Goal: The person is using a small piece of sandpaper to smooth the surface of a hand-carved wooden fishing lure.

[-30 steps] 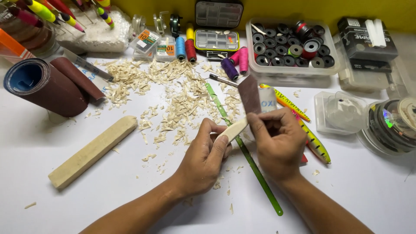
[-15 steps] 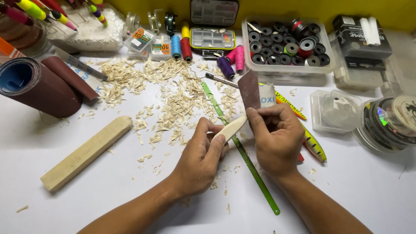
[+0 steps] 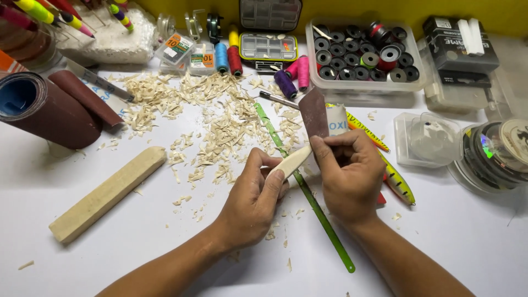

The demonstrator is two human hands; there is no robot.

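My left hand (image 3: 254, 199) grips a small carved piece of pale wood (image 3: 291, 161), whose tapered end points up and to the right. My right hand (image 3: 350, 173) pinches a folded strip of brown sandpaper (image 3: 315, 114) against that end. The sandpaper's free part stands up above my fingers. Both hands hover just over the white table (image 3: 137, 247), above a thin green saw blade (image 3: 301, 187) that lies diagonally under them.
A pale wooden block (image 3: 104, 193) lies at the left. Wood shavings (image 3: 214, 118) cover the middle. Sandpaper rolls (image 3: 52, 107) sit far left. Thread spools (image 3: 291, 80), a tub of bobbins (image 3: 364, 58), small boxes and a yellow fishing lure (image 3: 393, 176) crowd the back and right.
The view has shifted slightly, so everything sits a little lower-left in frame. My right hand and sandpaper have slid a short way along the wood piece.
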